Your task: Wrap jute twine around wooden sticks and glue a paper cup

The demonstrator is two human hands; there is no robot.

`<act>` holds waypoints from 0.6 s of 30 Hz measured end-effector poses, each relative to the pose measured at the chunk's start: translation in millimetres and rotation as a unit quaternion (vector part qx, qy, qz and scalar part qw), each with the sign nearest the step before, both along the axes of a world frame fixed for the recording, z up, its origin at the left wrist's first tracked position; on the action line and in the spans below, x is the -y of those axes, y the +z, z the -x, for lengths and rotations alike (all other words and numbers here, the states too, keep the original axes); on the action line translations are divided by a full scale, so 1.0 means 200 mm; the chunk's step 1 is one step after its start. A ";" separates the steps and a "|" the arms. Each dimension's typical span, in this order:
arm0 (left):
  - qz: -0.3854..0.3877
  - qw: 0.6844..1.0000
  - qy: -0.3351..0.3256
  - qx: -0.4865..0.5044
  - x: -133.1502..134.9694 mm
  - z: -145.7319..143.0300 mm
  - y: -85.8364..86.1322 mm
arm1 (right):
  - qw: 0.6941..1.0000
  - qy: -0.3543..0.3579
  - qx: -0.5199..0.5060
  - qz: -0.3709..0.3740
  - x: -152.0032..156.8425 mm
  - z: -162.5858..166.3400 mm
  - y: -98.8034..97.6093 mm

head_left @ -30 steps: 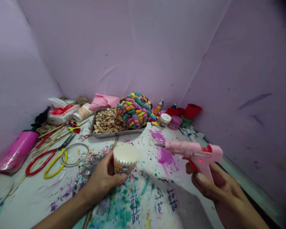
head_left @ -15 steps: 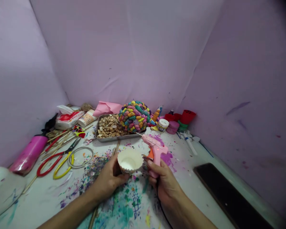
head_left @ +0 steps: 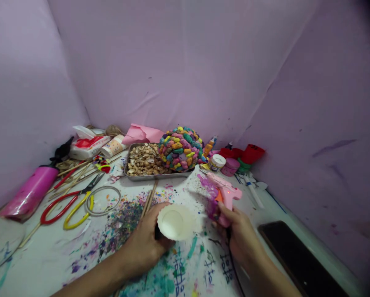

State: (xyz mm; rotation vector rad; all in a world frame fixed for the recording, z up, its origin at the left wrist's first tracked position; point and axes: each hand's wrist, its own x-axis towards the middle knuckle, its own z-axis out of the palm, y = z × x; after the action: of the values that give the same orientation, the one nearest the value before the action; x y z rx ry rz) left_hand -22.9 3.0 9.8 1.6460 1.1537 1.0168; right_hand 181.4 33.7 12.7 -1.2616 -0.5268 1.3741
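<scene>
glue gun point(head_left: 225, 190) in right hand point(head_left: 239, 232), nozzle forward-left, barrel aslant

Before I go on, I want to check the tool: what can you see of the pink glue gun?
The pink glue gun looks plastic, with an orange trigger, a slim metallic nozzle and a small lit red light on its side. The right hand grips its handle, nozzle pointing forward and leftward. It is to the right of the paper cup, apart from it. A dark cord runs down below the handle. Any glue at the tip is too small to tell.
</scene>
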 end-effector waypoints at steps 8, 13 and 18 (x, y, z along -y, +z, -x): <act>0.082 0.983 -0.023 0.163 -0.01 0.00 0.01 | 0.991 0.107 0.064 0.050 -0.08 -0.17 0.06; 0.075 0.984 -0.002 0.160 0.00 0.01 0.04 | 0.950 0.058 0.306 0.015 -0.01 -0.20 0.13; -0.008 0.981 0.062 0.186 -0.05 0.15 0.24 | 0.889 0.157 0.416 -0.109 0.04 -0.05 0.17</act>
State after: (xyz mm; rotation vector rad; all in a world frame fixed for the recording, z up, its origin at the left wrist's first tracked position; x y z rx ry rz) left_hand -53.6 12.6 58.6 1.3341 1.0041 1.3500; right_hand 191.8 24.8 47.0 -1.5938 -1.4902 0.9238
